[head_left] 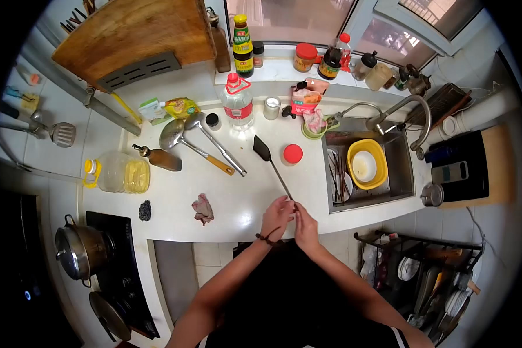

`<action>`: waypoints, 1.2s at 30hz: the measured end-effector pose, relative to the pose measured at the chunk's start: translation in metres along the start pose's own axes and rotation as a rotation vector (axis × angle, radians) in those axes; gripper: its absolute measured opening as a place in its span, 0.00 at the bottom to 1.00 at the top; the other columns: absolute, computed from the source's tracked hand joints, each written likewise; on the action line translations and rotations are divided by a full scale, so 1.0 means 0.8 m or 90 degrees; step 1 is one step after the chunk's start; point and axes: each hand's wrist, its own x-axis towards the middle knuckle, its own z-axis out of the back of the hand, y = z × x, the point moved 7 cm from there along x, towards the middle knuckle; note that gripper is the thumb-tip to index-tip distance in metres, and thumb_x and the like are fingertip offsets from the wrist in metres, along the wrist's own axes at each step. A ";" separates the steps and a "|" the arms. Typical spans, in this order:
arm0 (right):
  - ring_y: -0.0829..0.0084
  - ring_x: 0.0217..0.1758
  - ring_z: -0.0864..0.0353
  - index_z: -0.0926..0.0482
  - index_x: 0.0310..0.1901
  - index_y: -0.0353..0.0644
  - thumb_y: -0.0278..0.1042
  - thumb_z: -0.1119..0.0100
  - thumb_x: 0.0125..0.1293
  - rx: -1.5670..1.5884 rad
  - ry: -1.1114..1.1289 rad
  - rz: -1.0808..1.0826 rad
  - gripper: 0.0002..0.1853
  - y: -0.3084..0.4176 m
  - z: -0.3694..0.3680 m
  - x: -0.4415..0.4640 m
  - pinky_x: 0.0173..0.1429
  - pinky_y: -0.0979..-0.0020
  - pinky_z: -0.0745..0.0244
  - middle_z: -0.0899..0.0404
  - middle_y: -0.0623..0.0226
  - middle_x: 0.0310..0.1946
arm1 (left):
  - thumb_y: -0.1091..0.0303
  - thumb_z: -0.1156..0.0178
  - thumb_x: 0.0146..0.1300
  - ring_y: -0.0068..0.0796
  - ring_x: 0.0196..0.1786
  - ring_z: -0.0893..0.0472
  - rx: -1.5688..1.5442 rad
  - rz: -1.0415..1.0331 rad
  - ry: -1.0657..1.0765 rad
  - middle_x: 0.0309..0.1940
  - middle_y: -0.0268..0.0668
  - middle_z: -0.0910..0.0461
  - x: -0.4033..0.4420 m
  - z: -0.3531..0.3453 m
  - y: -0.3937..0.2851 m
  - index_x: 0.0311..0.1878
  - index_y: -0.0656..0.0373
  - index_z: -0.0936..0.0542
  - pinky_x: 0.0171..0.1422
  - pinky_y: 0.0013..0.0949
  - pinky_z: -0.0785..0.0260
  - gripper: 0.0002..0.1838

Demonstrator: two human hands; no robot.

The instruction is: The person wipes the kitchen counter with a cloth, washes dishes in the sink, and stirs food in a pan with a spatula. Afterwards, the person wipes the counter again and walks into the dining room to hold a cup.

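Right hand grips a black spatula, blade toward eleven o'clock, likely steadied where left hand meets its handle; left grip unclear.

The lower end of the black spatula vanishes behind the fingers of my left hand and right hand, so I can't tell which one grips it. In the sink, the chopsticks and yellow basin hide part of a white plate. The top edge crops my cutting board; the bottom edge crops my black shirt. The clear bottle's small print is unreadable.
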 end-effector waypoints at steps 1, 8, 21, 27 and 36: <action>0.48 0.50 0.13 0.31 0.67 0.30 0.23 0.51 0.75 -0.021 -0.008 -0.010 0.21 -0.002 -0.009 -0.016 0.51 0.58 0.17 0.19 0.40 0.54 | 0.62 0.38 0.73 0.30 0.48 0.15 0.107 -0.032 -0.059 0.54 0.43 0.17 -0.005 0.008 0.005 0.64 0.65 0.26 0.52 0.30 0.19 0.23; 0.43 0.43 0.19 0.38 0.69 0.36 0.30 0.47 0.74 -0.215 0.086 -0.002 0.25 -0.004 -0.084 0.006 0.44 0.50 0.21 0.24 0.46 0.45 | 0.70 0.42 0.74 0.24 0.40 0.15 0.228 -0.091 -0.088 0.39 0.40 0.12 0.057 0.080 0.007 0.46 0.70 0.18 0.47 0.28 0.22 0.10; 0.45 0.44 0.18 0.43 0.73 0.35 0.35 0.46 0.72 -0.381 0.141 -0.076 0.32 -0.077 -0.143 0.031 0.45 0.50 0.19 0.23 0.45 0.45 | 0.65 0.41 0.72 0.36 0.44 0.13 0.503 -0.116 -0.069 0.39 0.45 0.13 0.134 0.129 0.038 0.48 0.66 0.18 0.48 0.33 0.22 0.12; 0.46 0.50 0.17 0.44 0.75 0.38 0.28 0.49 0.70 -0.463 0.190 -0.207 0.33 -0.125 -0.139 0.042 0.54 0.52 0.20 0.25 0.43 0.54 | 0.52 0.31 0.57 0.53 0.67 0.32 1.060 -0.326 -0.403 0.65 0.48 0.30 -0.004 0.248 -0.083 0.60 0.49 0.20 0.62 0.61 0.37 0.27; 0.39 0.43 0.17 0.38 0.69 0.41 0.26 0.48 0.71 -0.374 0.015 -0.246 0.26 -0.148 -0.095 0.075 0.47 0.48 0.19 0.28 0.39 0.52 | 0.75 0.36 0.61 0.56 0.63 0.26 0.744 -0.376 -0.292 0.61 0.52 0.26 0.031 0.304 -0.113 0.64 0.60 0.24 0.68 0.46 0.30 0.26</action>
